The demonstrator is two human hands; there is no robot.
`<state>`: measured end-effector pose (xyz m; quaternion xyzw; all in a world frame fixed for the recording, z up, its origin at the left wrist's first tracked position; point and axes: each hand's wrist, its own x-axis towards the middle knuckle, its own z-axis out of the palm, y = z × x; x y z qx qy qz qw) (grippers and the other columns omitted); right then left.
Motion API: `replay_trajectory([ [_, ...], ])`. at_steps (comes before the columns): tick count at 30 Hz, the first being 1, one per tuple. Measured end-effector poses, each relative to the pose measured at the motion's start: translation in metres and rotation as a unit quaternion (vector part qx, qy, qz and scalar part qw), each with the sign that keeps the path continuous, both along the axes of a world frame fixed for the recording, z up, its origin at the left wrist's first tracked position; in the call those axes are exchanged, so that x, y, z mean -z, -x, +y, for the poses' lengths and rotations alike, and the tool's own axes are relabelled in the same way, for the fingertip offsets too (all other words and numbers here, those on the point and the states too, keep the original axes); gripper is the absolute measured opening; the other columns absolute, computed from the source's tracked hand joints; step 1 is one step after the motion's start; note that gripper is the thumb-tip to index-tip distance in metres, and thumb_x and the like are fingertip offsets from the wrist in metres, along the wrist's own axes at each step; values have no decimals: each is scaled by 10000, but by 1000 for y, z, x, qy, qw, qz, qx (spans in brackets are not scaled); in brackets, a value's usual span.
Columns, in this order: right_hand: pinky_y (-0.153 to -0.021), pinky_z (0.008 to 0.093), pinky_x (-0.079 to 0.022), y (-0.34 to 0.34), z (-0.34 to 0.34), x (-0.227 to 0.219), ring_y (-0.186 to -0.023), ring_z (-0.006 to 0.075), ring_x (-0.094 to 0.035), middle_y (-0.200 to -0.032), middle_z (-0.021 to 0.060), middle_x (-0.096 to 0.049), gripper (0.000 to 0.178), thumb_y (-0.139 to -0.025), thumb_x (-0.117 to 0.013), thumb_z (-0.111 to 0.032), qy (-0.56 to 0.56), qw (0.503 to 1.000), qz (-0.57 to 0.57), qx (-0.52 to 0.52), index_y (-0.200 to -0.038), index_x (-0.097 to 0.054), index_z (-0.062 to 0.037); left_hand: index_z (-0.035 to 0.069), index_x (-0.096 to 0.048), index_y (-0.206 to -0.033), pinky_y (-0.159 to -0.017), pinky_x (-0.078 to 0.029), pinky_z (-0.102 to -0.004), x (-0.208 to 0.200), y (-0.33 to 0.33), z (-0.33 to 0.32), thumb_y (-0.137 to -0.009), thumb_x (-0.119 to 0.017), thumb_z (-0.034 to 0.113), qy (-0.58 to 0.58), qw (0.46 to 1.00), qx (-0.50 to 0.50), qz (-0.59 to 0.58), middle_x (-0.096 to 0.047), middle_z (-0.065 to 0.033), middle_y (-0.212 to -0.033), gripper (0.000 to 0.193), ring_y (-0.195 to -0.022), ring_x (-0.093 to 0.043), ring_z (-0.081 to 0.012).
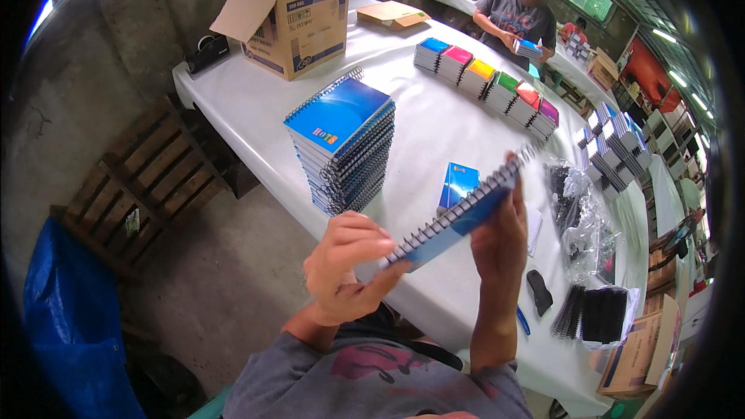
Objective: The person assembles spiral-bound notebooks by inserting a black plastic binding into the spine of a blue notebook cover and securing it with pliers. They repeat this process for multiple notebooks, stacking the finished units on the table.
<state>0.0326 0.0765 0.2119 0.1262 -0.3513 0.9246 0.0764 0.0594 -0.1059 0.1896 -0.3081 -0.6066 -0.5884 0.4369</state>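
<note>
A blue spiral notebook (466,221) is held up in front of me, its black wire binding turned upward. My left hand (345,264) pinches its near left end between thumb and fingers. At the far right end my right hand (500,237) grips the notebook, fingers along the edge. Just beyond it, another blue notebook (462,184) lies flat on the white-covered table (423,283). A tall stack of blue spiral notebooks (341,120) stands to the left of my hands, coils showing at several sides.
An open cardboard box (310,27) stands at the far left. Rows of coloured notebooks (485,81) line the far side, where a co-worker (520,19) handles notebooks. On the right lie clear plastic wrap (586,225), black binding coils (594,314), a black piece (538,292) and a blue-handled tool (523,321).
</note>
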Motion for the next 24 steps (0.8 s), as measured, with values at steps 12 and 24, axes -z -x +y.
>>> replay_trajectory([
  [12,-654,243,-418,127,-69,-99,-637,131,-563,-783,95,-631,433,-769,-485,-114,-520,786,273,192,-1201,-511,-100,7,-463,-1267,-1007,-296,-361,0,79,-67,-916,-527,331,-154,968,-159,-118,-450,-155,-1301,482,-1216,-402,-226],
  [24,-979,375,-377,151,-85,-51,-1165,262,-504,-1248,170,-534,499,-932,-444,-444,-631,739,188,143,-1350,-399,-176,44,-440,-1306,-1032,-293,-330,19,110,-63,-987,-364,343,-120,971,-49,-199,-495,-128,-1258,444,-1180,-439,-197],
])
